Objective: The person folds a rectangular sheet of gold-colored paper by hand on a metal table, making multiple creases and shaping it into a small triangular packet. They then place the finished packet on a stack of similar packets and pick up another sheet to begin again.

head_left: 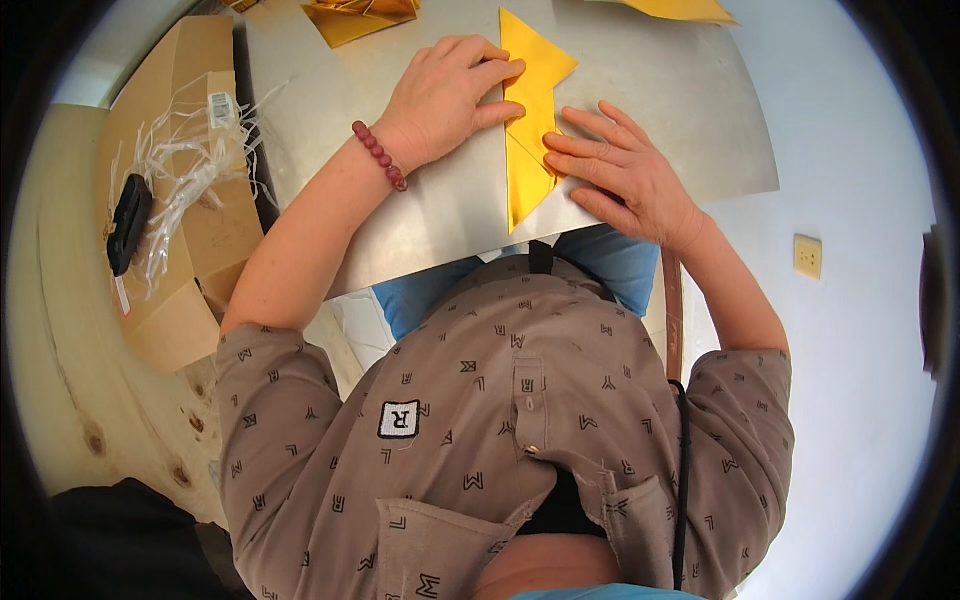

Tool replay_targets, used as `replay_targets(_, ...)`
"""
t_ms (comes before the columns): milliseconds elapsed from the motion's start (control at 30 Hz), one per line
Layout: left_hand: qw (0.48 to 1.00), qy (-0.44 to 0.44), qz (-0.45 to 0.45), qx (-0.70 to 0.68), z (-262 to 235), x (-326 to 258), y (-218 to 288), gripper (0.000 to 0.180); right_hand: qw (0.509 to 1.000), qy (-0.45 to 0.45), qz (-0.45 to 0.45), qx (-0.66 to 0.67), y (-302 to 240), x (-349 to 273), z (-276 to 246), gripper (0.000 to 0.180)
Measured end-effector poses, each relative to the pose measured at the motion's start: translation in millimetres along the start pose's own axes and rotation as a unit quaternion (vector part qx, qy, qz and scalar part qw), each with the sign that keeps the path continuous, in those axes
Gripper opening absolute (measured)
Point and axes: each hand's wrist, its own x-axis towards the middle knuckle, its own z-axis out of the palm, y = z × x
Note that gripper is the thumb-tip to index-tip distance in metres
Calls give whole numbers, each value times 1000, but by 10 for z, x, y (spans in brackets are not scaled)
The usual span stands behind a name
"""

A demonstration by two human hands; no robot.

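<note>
A folded piece of golden-yellow paper (530, 130) lies on the grey metal tabletop (420, 200), long and narrow with pointed ends and a notch on its right side. My left hand (445, 95) grips its left edge, with thumb and fingertips bent over onto the paper. From the right, my right hand (630, 175) touches the notched side with its fingertips, the fingers spread and partly stretched out. What lies under my left fingertips is hidden. A dark red bead bracelet (379, 157) circles my left wrist.
Another folded golden paper piece (362, 20) lies at the far left, and yellow paper (685, 8) at the far right. Beside the table on the left, a cardboard box (185, 290) bears tangled clear plastic strips (190, 160) and a black object (129, 224). A wall socket (808, 257) is on the right.
</note>
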Motion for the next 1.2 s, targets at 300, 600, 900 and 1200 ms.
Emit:
replay_targets(300, 1000, -16, 1, -2, -18, -28, -9, 54, 1000, 20, 16, -6, -167, -122, 25, 41)
replay_targets(600, 999, -11, 32, 9, -24, -27, -38, 59, 997, 61, 9, 35, -125, -151, 76, 31)
replay_targets(900, 999, -13, 40, 15, -60, -41, 22, 61, 994, 91, 48, 30, -227, -168, 121, 38)
replay_targets(1200, 999, -26, 18, -17, -94, -236, 311, 70, 994, 93, 57, 12, -477, -245, 194, 56)
